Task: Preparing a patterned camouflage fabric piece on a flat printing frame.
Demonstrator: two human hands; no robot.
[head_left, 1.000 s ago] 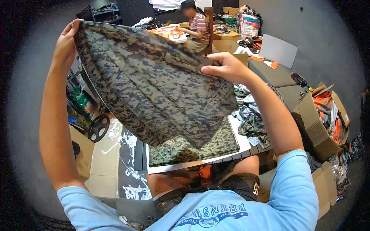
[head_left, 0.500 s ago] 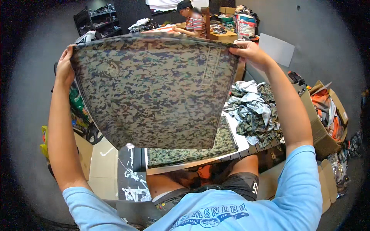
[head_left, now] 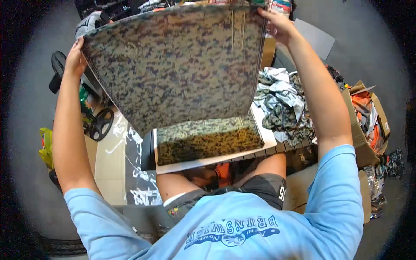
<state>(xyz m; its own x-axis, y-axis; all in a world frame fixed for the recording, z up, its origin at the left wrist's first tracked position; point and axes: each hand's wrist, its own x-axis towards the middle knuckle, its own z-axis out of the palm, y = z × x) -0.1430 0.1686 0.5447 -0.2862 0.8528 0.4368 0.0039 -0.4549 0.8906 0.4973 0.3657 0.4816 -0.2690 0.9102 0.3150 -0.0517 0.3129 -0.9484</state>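
Observation:
A large camouflage-print fabric panel (head_left: 182,69) hangs spread between my raised hands. My left hand (head_left: 76,59) pinches its upper left corner, and my right hand (head_left: 278,26) grips the upper right corner, a little higher. Faint printed marks show near the top right of the cloth. Beneath its lower edge, apart from my hands, another camouflage panel (head_left: 208,145) lies flat on a white board (head_left: 269,141) in front of my lap. The hanging cloth hides the far part of that board.
Crumpled white and camouflage fabric (head_left: 286,104) is heaped right of the board. Farther right stands an open cardboard box (head_left: 362,130) of orange and grey cloth. A black wheel-like ring (head_left: 102,124) and a yellow bag (head_left: 46,148) are at left.
The held panel and both hands sit higher in the picture, with the right hand raised above the left. The view has tipped downward, and the person at the back has left the picture.

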